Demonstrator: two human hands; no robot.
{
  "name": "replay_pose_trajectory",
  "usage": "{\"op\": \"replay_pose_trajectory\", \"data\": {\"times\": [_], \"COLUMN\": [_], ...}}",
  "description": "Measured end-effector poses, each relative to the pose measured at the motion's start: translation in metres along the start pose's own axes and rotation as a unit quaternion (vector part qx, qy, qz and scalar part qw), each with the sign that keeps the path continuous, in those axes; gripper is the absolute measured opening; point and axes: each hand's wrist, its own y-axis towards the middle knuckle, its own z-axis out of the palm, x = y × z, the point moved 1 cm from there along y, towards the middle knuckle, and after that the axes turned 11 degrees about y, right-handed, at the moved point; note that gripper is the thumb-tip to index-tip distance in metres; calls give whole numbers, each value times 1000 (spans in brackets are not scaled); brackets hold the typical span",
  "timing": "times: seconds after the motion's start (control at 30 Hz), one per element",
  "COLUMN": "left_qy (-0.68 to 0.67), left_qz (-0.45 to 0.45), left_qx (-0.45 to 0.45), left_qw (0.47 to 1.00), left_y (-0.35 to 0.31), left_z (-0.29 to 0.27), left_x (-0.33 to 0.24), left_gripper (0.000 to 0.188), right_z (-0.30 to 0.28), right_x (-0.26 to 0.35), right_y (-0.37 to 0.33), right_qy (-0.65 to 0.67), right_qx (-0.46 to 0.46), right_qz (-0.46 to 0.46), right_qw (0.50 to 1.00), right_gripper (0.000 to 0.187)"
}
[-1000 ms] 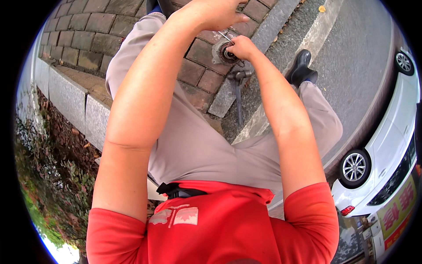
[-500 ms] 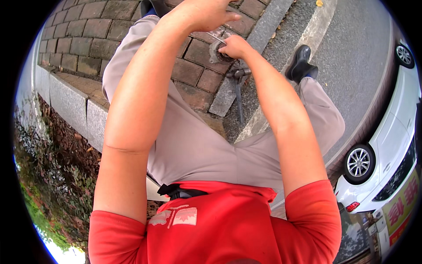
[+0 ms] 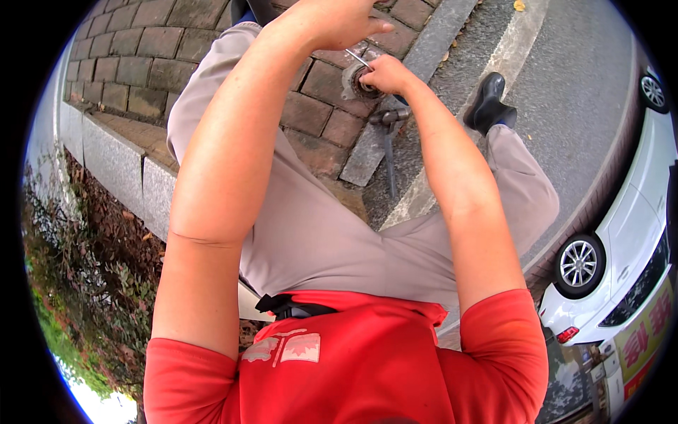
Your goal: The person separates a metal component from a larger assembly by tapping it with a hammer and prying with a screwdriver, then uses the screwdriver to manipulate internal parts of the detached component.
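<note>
My right hand (image 3: 388, 75) is closed around a thin metal rod (image 3: 357, 59), whose bare length slants up and left out of my fingers. Directly under this hand, a round, rough grey fitting (image 3: 351, 83) is set in the brick paving; my fingers hide part of it. Above and left of it, my left hand (image 3: 345, 25) reaches the top edge of the picture. Its thumb points right, apart from the other fingers, which are partly cut off; I see nothing in it. A hammer (image 3: 390, 152) lies below my right hand, its head on the grey kerb.
Red-brown brick paving (image 3: 311, 113) ends at a stone kerb (image 3: 367, 152), with an asphalt road (image 3: 565, 92) beyond it. My black boot (image 3: 489, 104) stands on the road. A white car (image 3: 621, 247) is at the right. Shrubs (image 3: 92, 261) grow behind a low stone border at the left.
The whole view has shifted slightly. My right hand sits a little farther right and lower, showing more of the round fitting. My left hand looks nearly the same.
</note>
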Motion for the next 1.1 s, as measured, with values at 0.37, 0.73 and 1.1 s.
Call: {"op": "replay_pose_trajectory", "data": {"times": [0.37,0.73,1.1], "left_qy": [10,19,27], "left_qz": [-10,11,1], "left_qx": [14,21,20], "left_qw": [1000,1000,999], "left_y": [-1,-1,-3], "left_z": [3,3,1], "left_x": [-1,-9,-7], "left_gripper": [56,56,56], "right_z": [-19,31,-50], "right_x": [-27,-32,-43], "right_y": [-46,-57,-44], "right_qy": [116,217,536], "right_qx": [-250,-181,-236], "right_qz": [147,214,121], "right_qw": [950,935,802], "right_gripper": [47,42,16]}}
